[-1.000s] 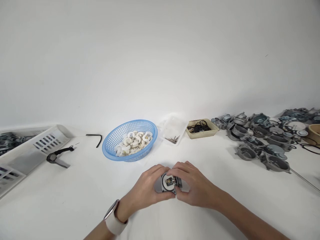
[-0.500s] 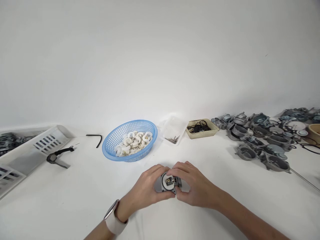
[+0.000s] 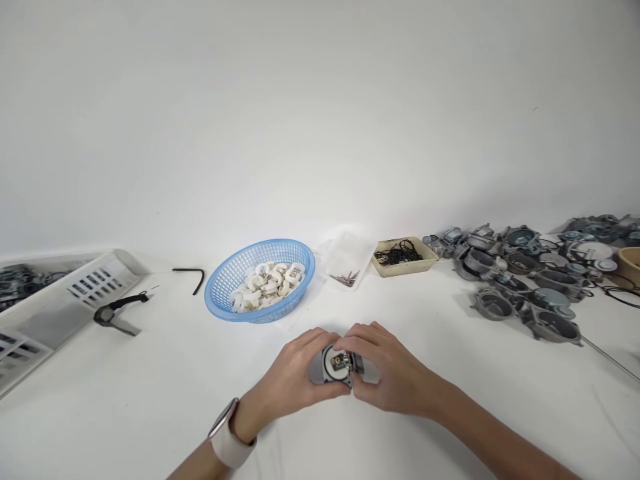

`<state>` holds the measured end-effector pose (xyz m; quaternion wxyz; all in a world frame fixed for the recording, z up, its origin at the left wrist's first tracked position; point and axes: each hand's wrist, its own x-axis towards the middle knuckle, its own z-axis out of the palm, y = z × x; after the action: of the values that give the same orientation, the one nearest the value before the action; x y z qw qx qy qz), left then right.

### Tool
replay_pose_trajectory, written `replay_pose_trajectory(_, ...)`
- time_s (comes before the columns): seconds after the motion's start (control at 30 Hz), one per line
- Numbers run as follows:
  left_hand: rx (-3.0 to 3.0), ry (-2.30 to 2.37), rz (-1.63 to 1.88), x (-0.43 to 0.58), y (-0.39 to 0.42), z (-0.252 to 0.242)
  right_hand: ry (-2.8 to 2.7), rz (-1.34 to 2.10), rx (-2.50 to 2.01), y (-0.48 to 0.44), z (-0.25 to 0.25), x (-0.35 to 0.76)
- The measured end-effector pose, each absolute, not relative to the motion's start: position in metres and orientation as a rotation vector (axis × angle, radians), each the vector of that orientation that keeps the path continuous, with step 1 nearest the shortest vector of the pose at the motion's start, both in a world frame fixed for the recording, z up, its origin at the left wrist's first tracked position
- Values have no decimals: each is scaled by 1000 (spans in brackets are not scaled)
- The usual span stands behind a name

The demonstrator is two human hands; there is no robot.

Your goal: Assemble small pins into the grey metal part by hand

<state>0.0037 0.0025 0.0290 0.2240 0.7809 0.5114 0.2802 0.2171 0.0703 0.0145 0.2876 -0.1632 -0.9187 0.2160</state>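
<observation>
Between my hands is a grey metal carburetor body (image 3: 330,378), its open face toward me. It shows a white float, brass fittings in the middle and a black ring around the edge. My left hand (image 3: 297,373) grips the body from the left, thumb along the near edge and fingers at the far side. From the right, my right hand (image 3: 387,370) closes on it, with index finger and thumb at the float's right side. Whether a small part is pinched there is hidden. Beyond my hands stands a blue basket (image 3: 215,308) of white floats (image 3: 270,283).
A clear tray (image 3: 345,250) holds thin metal pins, beside a cream tray (image 3: 405,270) of black rubber rings. Grey metal bowls (image 3: 555,323) pile up at right near a thin rod (image 3: 610,360). At left lie a white crate (image 3: 30,330), black watch (image 3: 113,313) and hex key (image 3: 197,277).
</observation>
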Motion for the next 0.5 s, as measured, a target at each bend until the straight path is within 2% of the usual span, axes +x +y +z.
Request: replay_pose_trajectory(0.5, 2162, 1415, 766, 4, 2, 28, -2458, 583, -440, 71, 15, 217)
